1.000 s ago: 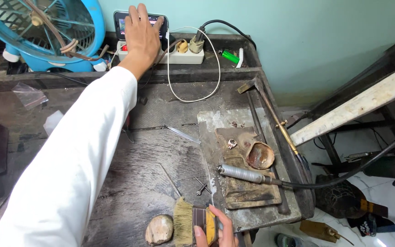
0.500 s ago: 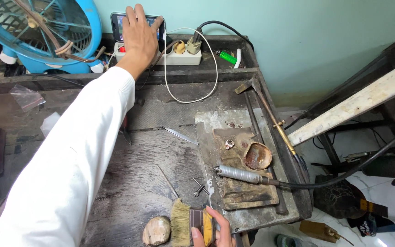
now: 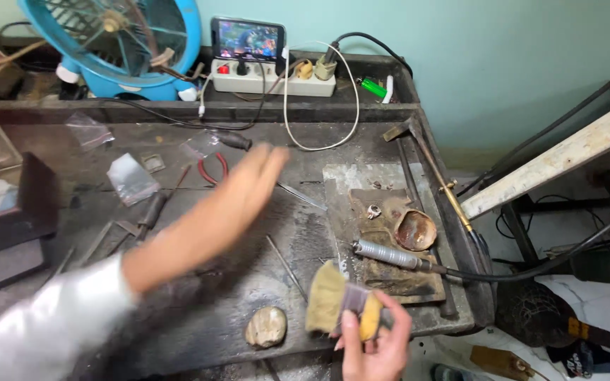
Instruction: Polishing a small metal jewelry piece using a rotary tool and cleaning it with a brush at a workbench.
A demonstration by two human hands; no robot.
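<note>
My left hand (image 3: 245, 185) hangs blurred above the middle of the dark metal workbench (image 3: 199, 296), fingers spread, holding nothing. My right hand (image 3: 372, 346) at the near edge grips a wide brush (image 3: 337, 305) with pale yellow bristles. A phone (image 3: 247, 39) with a lit screen stands propped at the back, beside a white power strip (image 3: 273, 81). Right of the brush, a rotary handpiece (image 3: 388, 254) with a black cable lies on a worn board.
A blue fan (image 3: 118, 42) stands back left. Red-handled pliers (image 3: 213, 168), small plastic bags (image 3: 130, 176) and thin metal rods lie on the bench. A small rusty bowl (image 3: 414, 229), a ring (image 3: 374, 210), a torch pipe (image 3: 443, 185), a rounded stone (image 3: 266, 326) and a dark box (image 3: 15, 212) at left.
My left hand has come off the phone at the back and swung toward me over the bench. The right hand has raised the brush slightly.
</note>
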